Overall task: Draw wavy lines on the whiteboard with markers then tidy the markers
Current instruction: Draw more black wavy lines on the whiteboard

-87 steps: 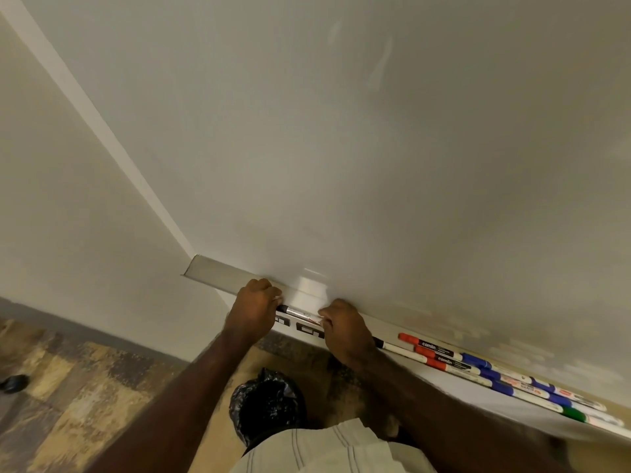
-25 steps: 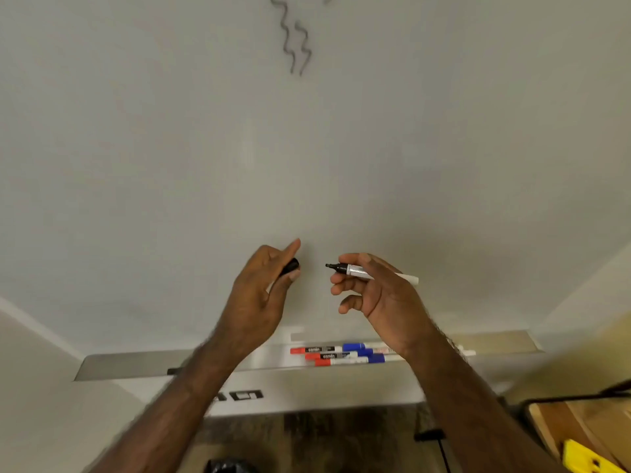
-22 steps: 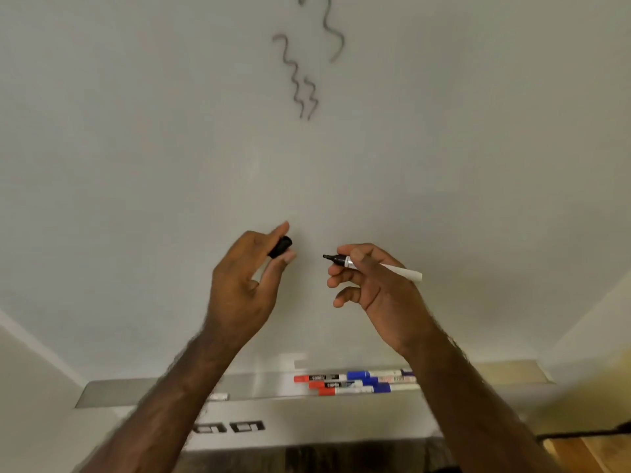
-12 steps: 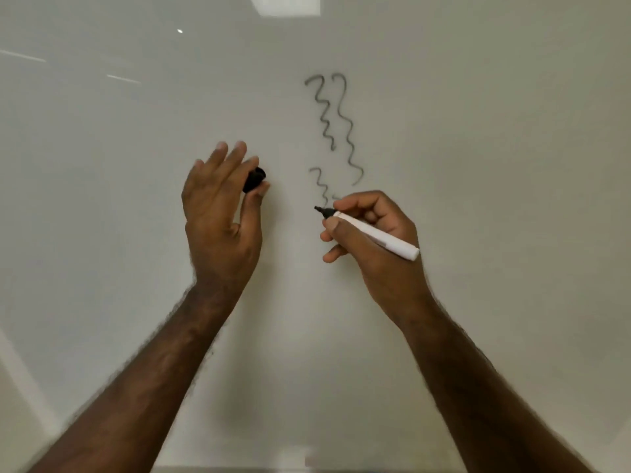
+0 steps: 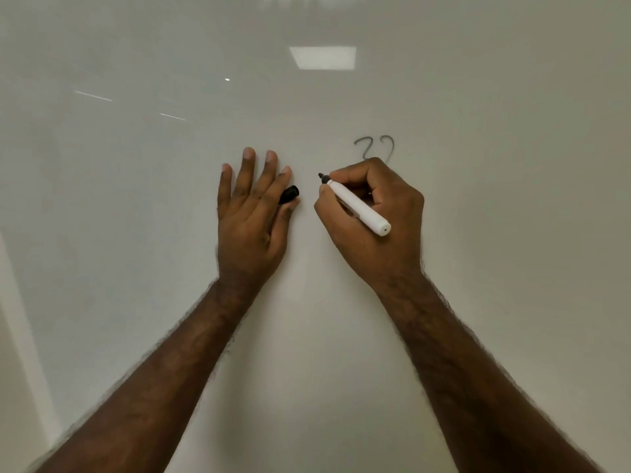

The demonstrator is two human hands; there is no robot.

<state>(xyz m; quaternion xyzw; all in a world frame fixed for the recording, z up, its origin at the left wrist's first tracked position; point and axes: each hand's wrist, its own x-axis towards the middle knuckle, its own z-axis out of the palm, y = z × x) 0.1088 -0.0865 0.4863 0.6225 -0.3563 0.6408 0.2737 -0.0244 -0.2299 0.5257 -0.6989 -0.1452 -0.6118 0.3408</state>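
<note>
A pale, glossy whiteboard fills the whole view, its sheen throwing back a ceiling light panel and a few thin streaks near the top. The tops of two grey wavy lines show just above the right hand, which hides the rest of them. That hand is wrapped around a white marker in a writing grip, thumb and forefinger pinching it low near the black tip, the barrel slanting back over the knuckles with its butt end free. The tip sits at or just off the board, left of the drawn lines; contact cannot be confirmed. The left hand lies beside it with four fingers straight and spread toward the board, while the thumb pins the black cap against the side of the forefinger. The marker looks light, rigid and smooth-skinned, so it should need only a gentle pinch; holding it close to the tip, as here, gives the finest control over curves, whereas a grip further back would likely let the nib wander. The slick board offers little drag, so a stroke can skate, and pressing hard risks crushing the felt. The cap is small, round and easily dropped, so the thumb's clamp seems the sensible hold until it is pushed back on.
</note>
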